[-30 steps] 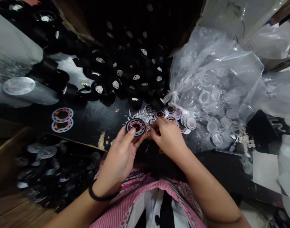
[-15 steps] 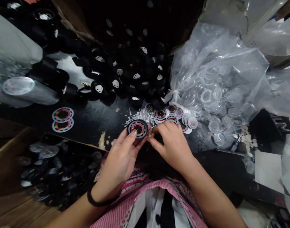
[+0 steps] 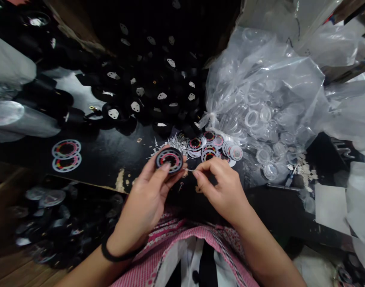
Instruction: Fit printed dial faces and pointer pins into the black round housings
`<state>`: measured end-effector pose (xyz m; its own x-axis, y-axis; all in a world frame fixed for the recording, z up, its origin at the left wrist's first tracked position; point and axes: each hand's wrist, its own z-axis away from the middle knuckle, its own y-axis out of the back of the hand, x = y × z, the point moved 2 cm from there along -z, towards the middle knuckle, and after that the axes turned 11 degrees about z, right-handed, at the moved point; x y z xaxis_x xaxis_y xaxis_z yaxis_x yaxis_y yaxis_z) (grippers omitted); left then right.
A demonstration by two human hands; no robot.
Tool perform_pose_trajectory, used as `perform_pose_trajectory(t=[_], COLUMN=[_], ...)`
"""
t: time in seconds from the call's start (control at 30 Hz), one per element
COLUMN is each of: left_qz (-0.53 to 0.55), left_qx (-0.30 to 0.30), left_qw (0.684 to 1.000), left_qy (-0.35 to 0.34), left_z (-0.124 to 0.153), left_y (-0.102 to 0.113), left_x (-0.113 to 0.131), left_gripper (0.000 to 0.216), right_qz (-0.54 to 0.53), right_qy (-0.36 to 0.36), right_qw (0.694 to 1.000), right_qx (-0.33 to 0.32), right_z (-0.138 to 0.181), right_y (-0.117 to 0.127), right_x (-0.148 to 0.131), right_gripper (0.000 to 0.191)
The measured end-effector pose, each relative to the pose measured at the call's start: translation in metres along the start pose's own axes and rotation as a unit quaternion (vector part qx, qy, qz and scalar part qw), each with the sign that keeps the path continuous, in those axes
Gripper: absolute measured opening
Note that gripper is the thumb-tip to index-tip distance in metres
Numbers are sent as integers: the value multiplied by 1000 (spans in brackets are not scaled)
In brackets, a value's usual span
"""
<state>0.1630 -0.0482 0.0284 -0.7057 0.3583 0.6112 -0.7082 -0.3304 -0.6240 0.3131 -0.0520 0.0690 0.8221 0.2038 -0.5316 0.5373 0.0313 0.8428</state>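
Black bench (image 3: 110, 149) beneath gauge (image 3: 174, 155) and hands (image 3: 145, 195), plastic bag (image 3: 269, 87) beyond.

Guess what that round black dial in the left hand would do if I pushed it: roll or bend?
The round black dial would probably roll if stood on edge, because its rim looks circular. It likely wouldn't bend easily: it shows no visible bending under the thumb of the left hand.

"What's different?"
"The right hand (image 3: 221, 184) has drawn back from the dial (image 3: 171, 156), toward its four o'clock."
"And those fingertips (image 3: 197, 173)?"
"A thin pale pin (image 3: 188, 170) now shows there, pointing nine o'clock."
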Motion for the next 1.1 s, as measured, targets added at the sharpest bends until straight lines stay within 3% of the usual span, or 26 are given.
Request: perform_pose_trajectory(t=[0.3, 0.7, 0.87, 1.0, 1.1], left_qz=[-110, -137, -216, -304, -356], left_qx=[-89, -93, -87, -90, -95], left_qw=[990, 986, 969, 932, 905], left_qy=[18, 9, -77, -175, -211], left_z=[-3, 8, 14, 19, 22], left_y=[1, 4, -4, -9, -11], left_x=[-18, -11, -1, 4, 7], left_gripper=[31, 23, 17, 20, 26], right_qz=[45, -100, -93, -108, -115], right_qy=[-20, -54, -56, -66, -63], right_qw=[998, 993, 994, 992, 991], right_qx=[-36, -20, -9, 6, 9], right_z=[0, 6, 11, 17, 20], right_y=[3, 8, 9, 9, 9], right_x=[-2, -2, -5, -10, -13], right_gripper=[17, 14, 17, 19, 21])
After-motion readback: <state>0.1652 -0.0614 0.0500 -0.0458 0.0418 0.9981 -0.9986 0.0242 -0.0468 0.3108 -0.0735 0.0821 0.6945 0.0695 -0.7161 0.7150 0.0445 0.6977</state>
